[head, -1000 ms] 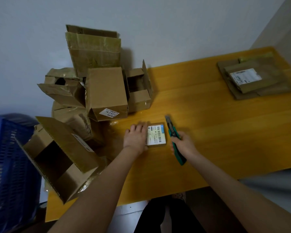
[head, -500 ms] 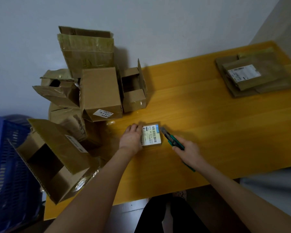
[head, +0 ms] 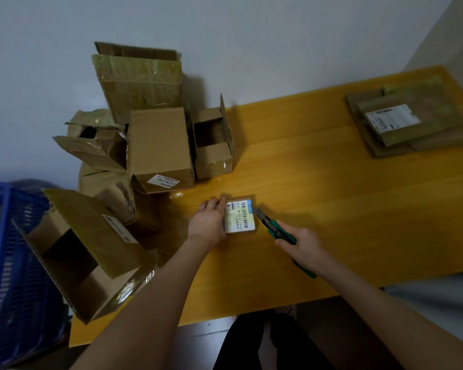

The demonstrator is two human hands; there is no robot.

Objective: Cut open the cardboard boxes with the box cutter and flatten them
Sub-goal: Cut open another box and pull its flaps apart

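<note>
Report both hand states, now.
Left hand: open, pressing on the small labelled box.
Right hand: grips the green box cutter.

A yellow wooden worktop [head: 332, 198] stands against a plain pale wall [head: 251, 36], a blue plastic crate [head: 8, 263] beside it on the left, in dim light.

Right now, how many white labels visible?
4: small box under the left hand, closed box behind it, open box by the basket, flattened stack far right. Others may be hidden.

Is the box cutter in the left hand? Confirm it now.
No, the right hand grips the green box cutter, while the left hand rests on the small labelled box.
</note>
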